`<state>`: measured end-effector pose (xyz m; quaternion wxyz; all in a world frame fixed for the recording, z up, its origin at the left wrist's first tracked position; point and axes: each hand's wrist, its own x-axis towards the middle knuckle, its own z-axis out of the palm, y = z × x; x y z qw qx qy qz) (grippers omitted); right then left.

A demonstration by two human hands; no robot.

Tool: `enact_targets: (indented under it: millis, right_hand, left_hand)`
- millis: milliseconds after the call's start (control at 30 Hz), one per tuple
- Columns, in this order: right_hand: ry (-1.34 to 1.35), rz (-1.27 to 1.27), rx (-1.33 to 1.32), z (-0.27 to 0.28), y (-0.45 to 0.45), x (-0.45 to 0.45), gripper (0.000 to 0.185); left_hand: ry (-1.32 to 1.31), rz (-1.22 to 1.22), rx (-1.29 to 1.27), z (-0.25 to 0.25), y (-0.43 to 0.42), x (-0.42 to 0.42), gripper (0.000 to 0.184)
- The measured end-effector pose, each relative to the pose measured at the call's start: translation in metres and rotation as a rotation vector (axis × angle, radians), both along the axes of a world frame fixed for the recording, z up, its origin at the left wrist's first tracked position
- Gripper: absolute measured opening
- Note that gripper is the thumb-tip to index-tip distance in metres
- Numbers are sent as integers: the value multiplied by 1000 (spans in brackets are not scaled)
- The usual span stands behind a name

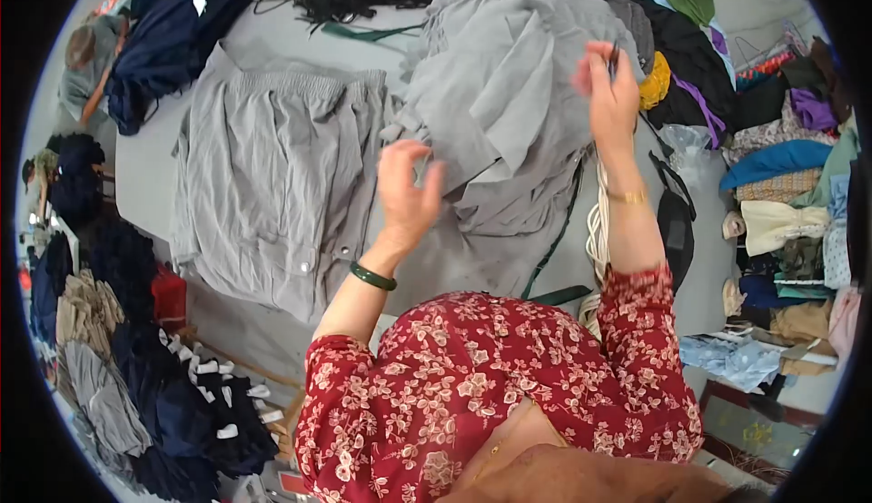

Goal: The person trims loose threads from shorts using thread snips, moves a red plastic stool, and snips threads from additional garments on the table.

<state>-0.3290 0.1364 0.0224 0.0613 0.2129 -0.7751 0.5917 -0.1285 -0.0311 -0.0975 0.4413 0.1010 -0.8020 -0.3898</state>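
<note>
Looking down over the pale table [145,185], we find a loose heap of grey cloth [509,76] lying between our two hands, its folds layered and overlapping, its gathered band at the far end. Our left hand [406,196] hangs by the heap's near left edge, thumb held off from loosely curled fingers; it seems empty, though motion blurs the tips and we cannot tell whether they touch cloth. Our right hand [615,94] is reached farther out, over the heap's right side, fingers bent and closed around a small dark tool [615,54], its kind too small to make out. To the left, a grey garment [272,158] is spread with its long axis running from the elastic waistband [313,90] at the far side towards us, round fasteners [304,267] near its lower end. Key relation: this garment lies just leftward of our left hand, clearly the nearer one, while the right hand sits across the heap from it. A dark green strip [556,231] slants below the heap; pale cord [597,231] runs beneath the right forearm; a yellow piece [655,83] lies just right of the right hand.
</note>
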Motion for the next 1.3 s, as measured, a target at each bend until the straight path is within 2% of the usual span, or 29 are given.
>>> enact_targets:
  millis: [67, 100, 200, 267, 300, 400, 433, 500, 533, 567, 600, 633, 733, 767, 800, 867, 900, 1033, 1133, 1167, 1233, 1300]
  right_hand:
    - [330, 115, 201, 2, -1, 55, 29]
    - [384, 158, 323, 5, -6, 88, 32]
    - [669, 95, 637, -15, -21, 115, 40]
    - [645, 98, 714, -29, 1, 98, 38]
    - [627, 102, 752, -33, 14, 88, 36]
    - [-214, 164, 208, -36, 34, 73, 29]
    - [-369, 148, -1, -35, 38, 73, 26]
    - [-657, 120, -428, -12, 33, 81, 22]
    - [-702, 82, -504, -14, 36, 77, 20]
    - [-747, 47, -580, -22, 44, 67, 19]
    - [-793, 13, -656, -35, 54, 54, 18]
    - [-748, 126, -616, -58, 71, 33, 18]
    - [-679, -41, -154, -68, 75, 24, 19]
    - [-668, -40, -41, -62, 76, 26, 26]
    - [-537, -4, 25, -55, 77, 30, 30]
    - [-278, 77, 153, -38, 78, 44, 38]
    - [-169, 81, 206, -26, 81, 50, 49]
    - [-88, 66, 61, 10, 80, 90, 43]
    - [-83, 314, 198, 7, 65, 117, 37]
    - [-41, 368, 251, 7, 55, 124, 35]
    - [210, 345, 424, 1, 22, 129, 32]
    - [569, 210, 649, -25, 8, 121, 30]
  left_hand:
    - [-55, -1, -67, 8, 23, -4, 26]
    - [-79, -7, -105, 11, 32, -8, 27]
    - [-82, -26, -207, 6, 33, -29, 30]
    - [-106, -67, -261, 1, 23, -32, 30]
    - [-77, -100, -180, 10, 18, -27, 26]
    - [126, -269, 184, 23, 6, -24, 24]
    - [173, -352, 148, 32, 0, -26, 11]
    - [159, -636, 858, 30, -10, -30, 3]
    - [145, -765, 1213, 30, -14, -33, 6]
    - [243, -663, 1340, 38, -14, -37, 21]
    - [263, -667, 1392, 37, -19, -40, 23]
    - [280, -669, 1447, 31, -27, -45, 25]
    - [294, -667, 1633, 9, -32, -51, 35]
    - [300, -676, 1693, 2, -31, -52, 35]
    - [308, -683, 1753, -3, -31, -52, 35]
    - [321, -677, 1785, -7, -32, -50, 34]
    - [316, -683, 1794, -8, -32, -48, 33]
    - [307, -659, 1778, -11, -33, -44, 33]
    - [287, -693, 1752, -12, -33, -41, 33]
    - [276, -633, 1687, -8, -30, -40, 32]
    - [254, -517, 1552, 2, -23, -35, 29]
    - [72, -80, 1021, 6, -12, -18, 28]
